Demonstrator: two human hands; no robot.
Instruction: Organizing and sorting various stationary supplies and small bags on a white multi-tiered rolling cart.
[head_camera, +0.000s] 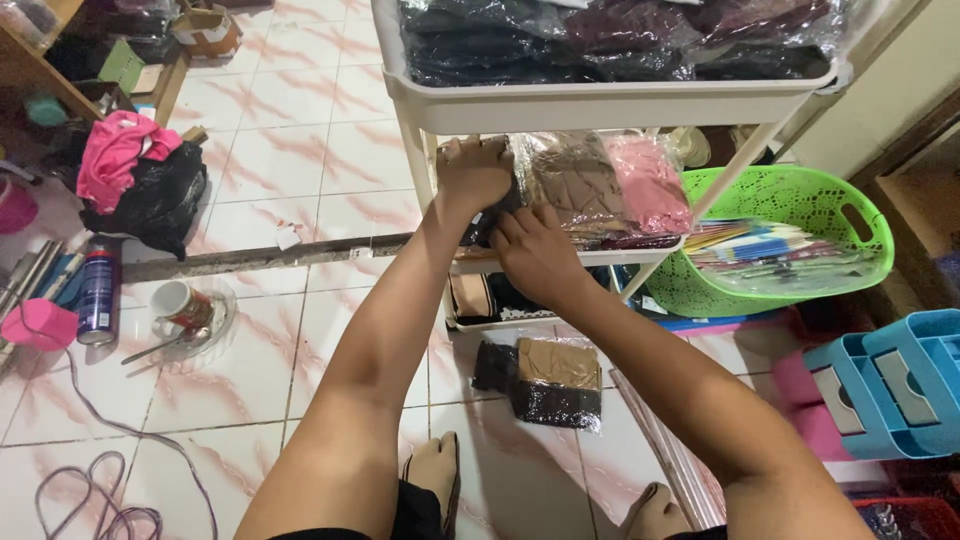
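Bagged dark cloth (497, 222) on cart's middle shelf (640, 254): light, soft, slippery film; left hand (472, 172) and right hand (535, 250) curled closed on its end, best pinched at edge

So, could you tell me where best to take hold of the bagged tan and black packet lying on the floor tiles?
Probably by the near edge of the floor packet, coming from above on the person's side. It lies flat and apart from the white rack, so that edge is free. Both the left hand and right hand are busy at the middle shelf.
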